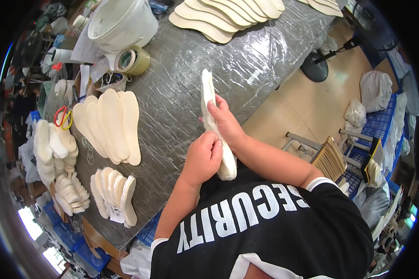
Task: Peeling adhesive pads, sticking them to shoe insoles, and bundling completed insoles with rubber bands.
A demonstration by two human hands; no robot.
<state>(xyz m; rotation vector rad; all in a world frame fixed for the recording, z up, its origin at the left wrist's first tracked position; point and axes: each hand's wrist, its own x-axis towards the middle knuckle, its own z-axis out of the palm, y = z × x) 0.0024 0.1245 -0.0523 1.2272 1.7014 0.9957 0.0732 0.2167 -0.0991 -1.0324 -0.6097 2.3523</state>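
Note:
A white fleecy insole, seen nearly edge-on, is in both my hands above the near edge of the table; it may be more than one layer. My right hand wraps its middle, with the thumb on the near face and the fingers behind. Against its lower part, my left hand is closed, fingertips pinching the edge. To the left lie a fan of cream insoles and, nearer me, a smaller bundle of fluffy insoles with a white label.
Plastic film covers the table. More insoles are fanned at the far edge. A white bucket, tape rolls and scissors stand or lie at left. Right of the table are a woven-seat chair and blue crates.

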